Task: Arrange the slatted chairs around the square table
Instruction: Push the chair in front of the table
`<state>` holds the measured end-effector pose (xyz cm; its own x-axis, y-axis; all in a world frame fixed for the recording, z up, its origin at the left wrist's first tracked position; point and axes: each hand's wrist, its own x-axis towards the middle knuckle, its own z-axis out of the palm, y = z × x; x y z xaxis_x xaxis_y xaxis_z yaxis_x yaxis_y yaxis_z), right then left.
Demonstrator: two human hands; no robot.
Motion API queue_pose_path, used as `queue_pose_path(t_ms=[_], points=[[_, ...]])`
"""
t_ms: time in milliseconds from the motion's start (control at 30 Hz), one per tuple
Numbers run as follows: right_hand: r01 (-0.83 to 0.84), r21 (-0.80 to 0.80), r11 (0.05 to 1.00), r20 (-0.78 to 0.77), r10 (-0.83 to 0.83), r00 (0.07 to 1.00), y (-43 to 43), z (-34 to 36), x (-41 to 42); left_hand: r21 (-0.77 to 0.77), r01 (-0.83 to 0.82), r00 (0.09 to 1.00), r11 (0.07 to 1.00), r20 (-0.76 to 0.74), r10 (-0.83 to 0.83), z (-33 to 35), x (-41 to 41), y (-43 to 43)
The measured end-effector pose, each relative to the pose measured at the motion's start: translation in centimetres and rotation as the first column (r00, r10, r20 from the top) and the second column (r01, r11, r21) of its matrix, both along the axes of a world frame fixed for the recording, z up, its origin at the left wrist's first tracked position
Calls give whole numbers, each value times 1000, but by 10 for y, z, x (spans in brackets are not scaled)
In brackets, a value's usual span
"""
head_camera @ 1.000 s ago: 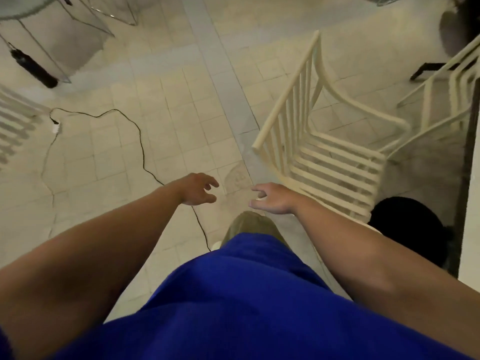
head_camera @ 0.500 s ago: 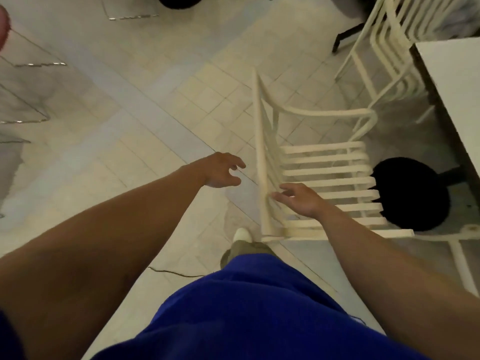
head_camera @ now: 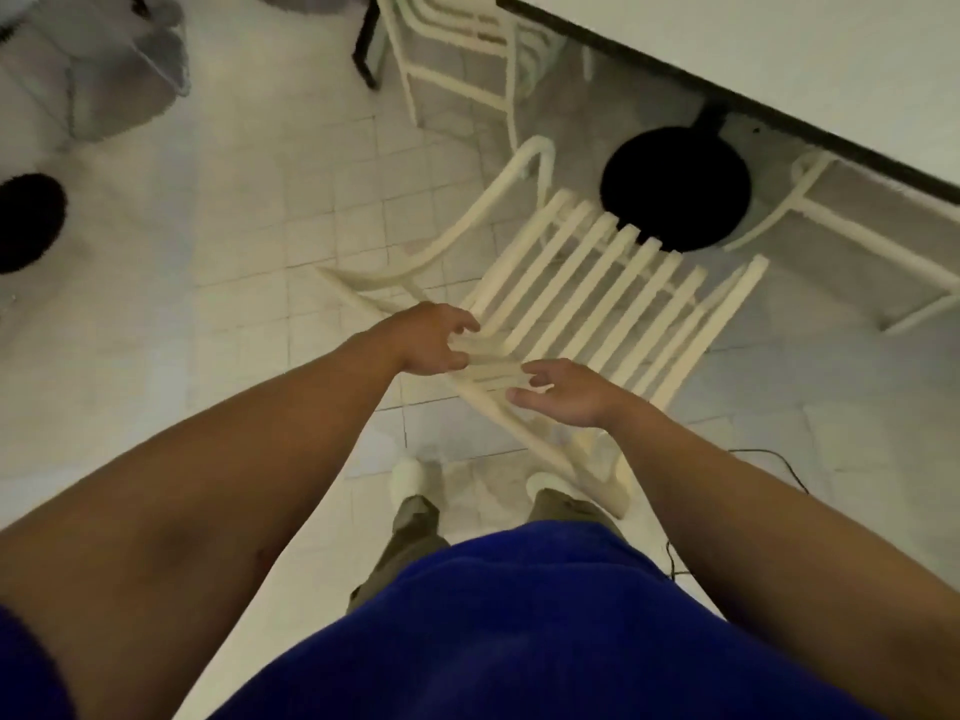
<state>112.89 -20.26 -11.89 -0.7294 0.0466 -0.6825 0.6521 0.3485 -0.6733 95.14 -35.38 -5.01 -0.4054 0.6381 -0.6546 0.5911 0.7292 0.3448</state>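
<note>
A cream slatted chair [head_camera: 597, 288] stands on the tiled floor right in front of me, its seat facing the square white table [head_camera: 779, 49] at the upper right. The chair's back rail runs diagonally under my hands. My left hand [head_camera: 431, 337] has its fingers curled over the top of the chair back. Just to its right, my right hand [head_camera: 566, 394] hovers with fingers spread over the same rail, holding nothing. A second slatted chair [head_camera: 457, 59] sits at the top by the table's corner. A third slatted chair [head_camera: 831, 241] is tucked partly under the table's edge at the right.
The table's round black base [head_camera: 675, 187] sits on the floor just beyond the chair seat. A black cable [head_camera: 769, 454] trails across the tiles at the right. Another round black base [head_camera: 26, 220] lies at the far left. My white shoes [head_camera: 410, 475] stand behind the chair.
My view swung toward the table. Both hands moved onto the chair back; the left hand went from free air to curling over the rail, and the right hand shifted along it.
</note>
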Motion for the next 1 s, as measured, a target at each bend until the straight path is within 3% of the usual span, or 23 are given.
queue_pose_path(t_ms=[200,400,500,600,733,1000], points=[[192,84,978,100,-200,975,-42,-14,-8,-31,404,910,914,113,-398,-37,-48,19],[128,401,907,139,-198,970,-92,-10,-20,-63,662,747,747,128,-652,-59,-89,-11],[105,456,884,167,-200,965,-93,-11,-18,-63,718,696,693,84,-713,-69,-101,-18],[92,490,867,245,-238,940,-91,-14,-5,-157,760,643,631,43,-765,-80,-116,-12],[85,570,817,263,-279,923,-90,-19,11,-232,733,670,639,86,-737,-90,-117,-7],[59,548,835,223,-213,951,-77,-20,6,-234,721,669,652,-8,-743,-88,-118,-5]])
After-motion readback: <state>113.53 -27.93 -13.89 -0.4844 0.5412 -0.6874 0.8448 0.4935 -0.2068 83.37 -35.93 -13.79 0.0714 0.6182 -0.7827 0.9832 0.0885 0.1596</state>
